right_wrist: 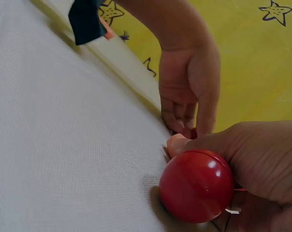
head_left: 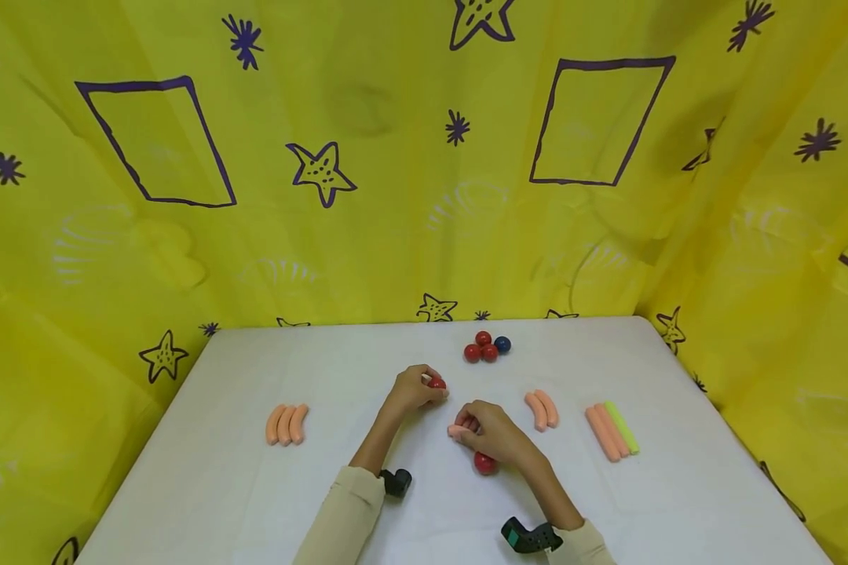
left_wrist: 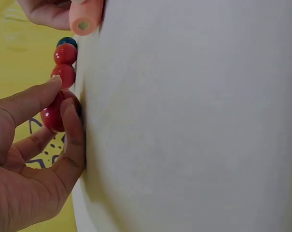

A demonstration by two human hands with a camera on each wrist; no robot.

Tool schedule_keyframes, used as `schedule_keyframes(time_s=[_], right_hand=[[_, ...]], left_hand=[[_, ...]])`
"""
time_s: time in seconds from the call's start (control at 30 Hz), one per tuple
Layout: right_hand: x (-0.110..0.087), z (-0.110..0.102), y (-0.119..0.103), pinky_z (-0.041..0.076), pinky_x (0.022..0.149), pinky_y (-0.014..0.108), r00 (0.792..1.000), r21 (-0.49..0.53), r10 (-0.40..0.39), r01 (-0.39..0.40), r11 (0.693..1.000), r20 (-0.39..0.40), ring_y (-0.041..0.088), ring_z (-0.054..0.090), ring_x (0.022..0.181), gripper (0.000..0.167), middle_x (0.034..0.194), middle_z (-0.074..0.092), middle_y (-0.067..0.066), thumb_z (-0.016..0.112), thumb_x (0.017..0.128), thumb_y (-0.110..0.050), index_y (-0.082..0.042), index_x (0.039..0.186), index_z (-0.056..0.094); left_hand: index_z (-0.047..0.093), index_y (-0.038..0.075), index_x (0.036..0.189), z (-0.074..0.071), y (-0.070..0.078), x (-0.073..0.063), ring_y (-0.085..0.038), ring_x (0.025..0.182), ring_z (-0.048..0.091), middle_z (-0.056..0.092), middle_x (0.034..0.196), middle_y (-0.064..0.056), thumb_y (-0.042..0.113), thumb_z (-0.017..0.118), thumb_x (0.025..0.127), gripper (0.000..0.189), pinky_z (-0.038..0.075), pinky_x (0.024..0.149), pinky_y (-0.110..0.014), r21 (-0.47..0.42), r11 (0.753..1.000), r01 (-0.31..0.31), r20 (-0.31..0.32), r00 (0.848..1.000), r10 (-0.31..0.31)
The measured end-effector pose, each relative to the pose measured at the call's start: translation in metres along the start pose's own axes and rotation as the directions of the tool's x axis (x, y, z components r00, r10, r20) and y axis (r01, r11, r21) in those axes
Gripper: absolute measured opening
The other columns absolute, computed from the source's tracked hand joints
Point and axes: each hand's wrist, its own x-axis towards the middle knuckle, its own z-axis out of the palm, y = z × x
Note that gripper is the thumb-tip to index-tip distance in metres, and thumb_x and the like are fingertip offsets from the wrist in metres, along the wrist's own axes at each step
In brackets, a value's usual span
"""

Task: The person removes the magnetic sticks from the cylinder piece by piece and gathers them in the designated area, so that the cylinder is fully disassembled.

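My left hand (head_left: 411,390) pinches a glossy red ball (head_left: 436,383) between thumb and fingers, at or just above the white table. In the left wrist view this red ball (left_wrist: 51,119) shows between thumb and fingertips. My right hand (head_left: 495,433) holds a salmon-coloured foam tube (head_left: 456,431), whose round end (left_wrist: 84,25) with a small hole faces the left wrist camera. Another red ball (head_left: 485,464) lies on the table below the right palm; it looms large in the right wrist view (right_wrist: 196,186). Most of the tube is hidden by the fingers.
Three red balls (head_left: 483,338) and a blue ball (head_left: 502,344) cluster at the back of the white table (head_left: 205,486). Three curved salmon pieces (head_left: 286,424) lie left, two (head_left: 542,410) right. Beyond are two straight salmon sticks (head_left: 603,433) and a green one (head_left: 622,428). Yellow curtains (head_left: 396,235) surround the table.
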Motion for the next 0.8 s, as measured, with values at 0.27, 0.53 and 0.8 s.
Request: schedule_keyframes(time_s=[0.27, 0.53, 0.8], right_hand=[[-0.001, 0.0, 0.002, 0.048, 0.069, 0.02, 1.0, 0.015, 0.0, 0.0, 1.0, -0.001, 0.004, 0.053, 0.073, 0.014, 0.08, 0.059, -0.006, 0.07, 0.091, -0.025, -0.011, 0.092, 0.066], [-0.002, 0.002, 0.003, 0.048, 0.069, 0.02, 1.0, 0.022, -0.006, 0.006, 1.0, 0.004, 0.003, 0.053, 0.074, 0.014, 0.081, 0.059, -0.006, 0.069, 0.092, -0.026, -0.011, 0.093, 0.066], [-0.002, 0.0, 0.001, 0.048, 0.069, 0.02, 1.0, 0.018, -0.018, 0.018, 1.0, -0.007, 0.004, 0.053, 0.074, 0.014, 0.081, 0.059, -0.005, 0.069, 0.092, -0.024, -0.01, 0.092, 0.066]], left_hand=[[0.066, 0.004, 0.11, 0.009, 0.008, 0.029, -0.019, 0.084, 0.057, 0.064, 0.1, -0.014, 0.013, 0.08, 0.078, 0.036, 0.049, 0.064, -0.023, -0.058, 0.998, -0.019, -0.036, 0.999, 0.017], [0.066, 0.001, 0.115, 0.016, 0.009, 0.041, -0.014, 0.073, 0.06, 0.067, 0.099, -0.016, 0.005, 0.078, 0.078, 0.039, 0.051, 0.061, -0.02, -0.161, 0.987, -0.027, -0.089, 0.996, 0.013], [0.065, -0.001, 0.113, 0.019, 0.011, 0.045, -0.012, 0.069, 0.057, 0.063, 0.098, -0.014, 0.006, 0.077, 0.08, 0.036, 0.049, 0.058, -0.018, -0.238, 0.971, -0.023, -0.123, 0.992, -0.006]])
